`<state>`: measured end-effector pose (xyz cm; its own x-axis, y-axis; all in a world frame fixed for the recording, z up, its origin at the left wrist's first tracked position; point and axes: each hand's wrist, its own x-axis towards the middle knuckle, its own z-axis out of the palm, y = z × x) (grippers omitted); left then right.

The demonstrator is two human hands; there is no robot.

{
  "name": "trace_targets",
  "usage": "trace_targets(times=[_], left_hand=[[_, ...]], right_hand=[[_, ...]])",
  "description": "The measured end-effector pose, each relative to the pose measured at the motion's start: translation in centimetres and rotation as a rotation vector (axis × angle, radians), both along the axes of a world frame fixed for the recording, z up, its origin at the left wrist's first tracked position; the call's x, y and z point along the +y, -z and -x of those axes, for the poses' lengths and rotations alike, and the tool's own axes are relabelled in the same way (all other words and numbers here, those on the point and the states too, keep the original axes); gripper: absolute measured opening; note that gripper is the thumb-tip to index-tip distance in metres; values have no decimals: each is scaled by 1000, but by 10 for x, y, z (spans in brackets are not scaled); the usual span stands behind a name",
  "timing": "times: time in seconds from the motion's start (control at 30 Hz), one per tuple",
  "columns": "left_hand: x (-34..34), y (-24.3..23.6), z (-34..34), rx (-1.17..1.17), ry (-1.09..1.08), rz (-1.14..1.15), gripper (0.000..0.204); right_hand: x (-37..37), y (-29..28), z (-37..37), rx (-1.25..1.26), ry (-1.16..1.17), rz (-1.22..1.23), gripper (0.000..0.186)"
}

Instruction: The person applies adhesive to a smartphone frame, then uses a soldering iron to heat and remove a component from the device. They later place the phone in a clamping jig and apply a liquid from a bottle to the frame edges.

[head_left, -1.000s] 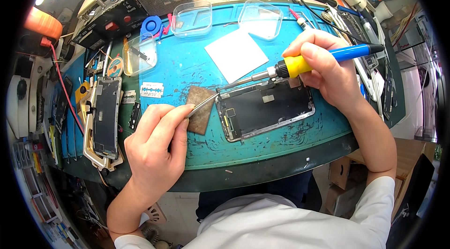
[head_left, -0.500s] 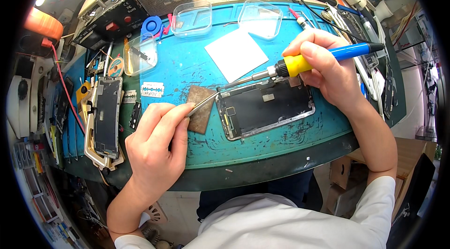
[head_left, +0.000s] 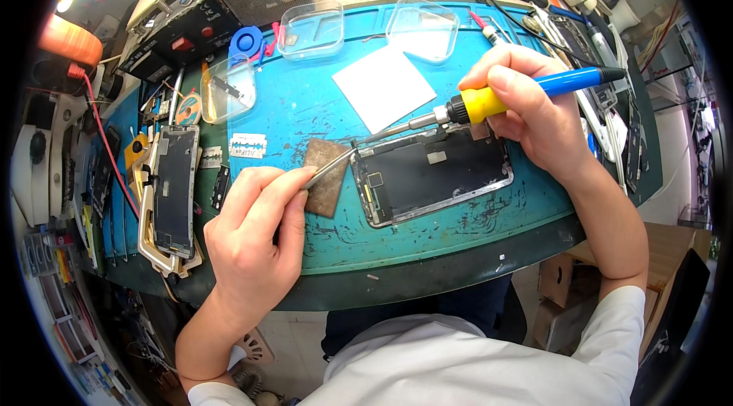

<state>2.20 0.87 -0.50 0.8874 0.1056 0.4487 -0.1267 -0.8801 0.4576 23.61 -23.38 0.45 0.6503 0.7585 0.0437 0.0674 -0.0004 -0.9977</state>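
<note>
Above the blue mat, the left hand holds a slim metal tool between thumb and fingers, and this tool leans across a brown plate. The right hand holds a soldering iron with a yellow and blue handle — its tip is very near the tool's tip, but I cannot tell if they touch. Just beside the plate lies a dark phone screen — behind it is a white square sheet
</note>
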Motion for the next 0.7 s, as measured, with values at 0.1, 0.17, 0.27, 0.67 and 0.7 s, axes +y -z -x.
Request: trace_targets(times=[0.1, 0.17, 0.27, 0.67, 0.7], left_hand=[[0, 0, 0, 4, -5, -3, 26], [0, 0, 0, 5, -6, -2, 26], [-1, -1, 0, 2, -6, -2, 27], [-1, -2, 0, 24, -7, 16, 26], [-1, -2, 0, 25, -8, 17, 26]], right_hand=[[0, -1, 0, 7, 1, 8, 29], [0, -1, 0, 13, -9, 8, 28], [0, -2, 0, 10, -17, -7, 28], [0, 0, 0, -10, -12, -11, 29], [0, 0, 0, -7, -9, -10, 29]])
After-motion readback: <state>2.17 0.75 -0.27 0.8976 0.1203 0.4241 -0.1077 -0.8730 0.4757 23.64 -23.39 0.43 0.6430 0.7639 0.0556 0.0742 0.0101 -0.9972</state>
